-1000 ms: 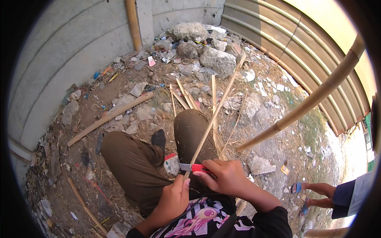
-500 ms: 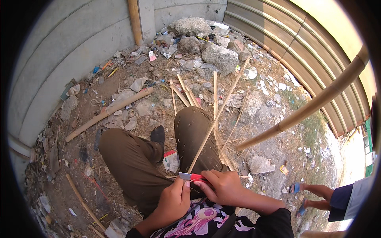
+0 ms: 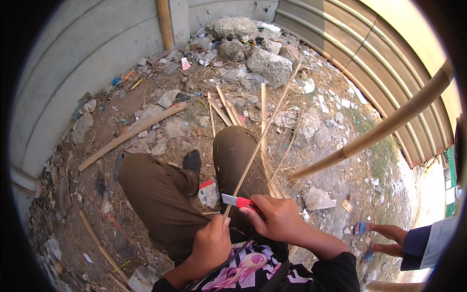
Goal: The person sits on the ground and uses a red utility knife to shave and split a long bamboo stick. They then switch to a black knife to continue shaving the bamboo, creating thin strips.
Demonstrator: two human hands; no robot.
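A long thin bamboo strip (image 3: 258, 148) slants up and away over my right thigh. Its near end is pinched between the thumb and fingers of my left hand (image 3: 210, 244), which is closed. My right hand (image 3: 278, 217) is wrapped round the red handle of a utility knife (image 3: 244, 203). The knife's flat grey blade points left and lies across the strip, a little beyond my left thumb. Whether the edge bites into the strip, I cannot tell. Small pale shavings dot my brown trousers (image 3: 238, 148).
More split bamboo strips (image 3: 263, 112) lie past my knees. A bamboo pole (image 3: 134, 135) rests on the littered ground at left; a thicker pole (image 3: 365, 141) slants at right. Rocks (image 3: 270, 68) are piled by the wall. Another person's legs (image 3: 389, 238) show at lower right.
My right hand has moved the knife slightly up and away along the strip, off my left thumb. The strip's far end has shifted a little left.
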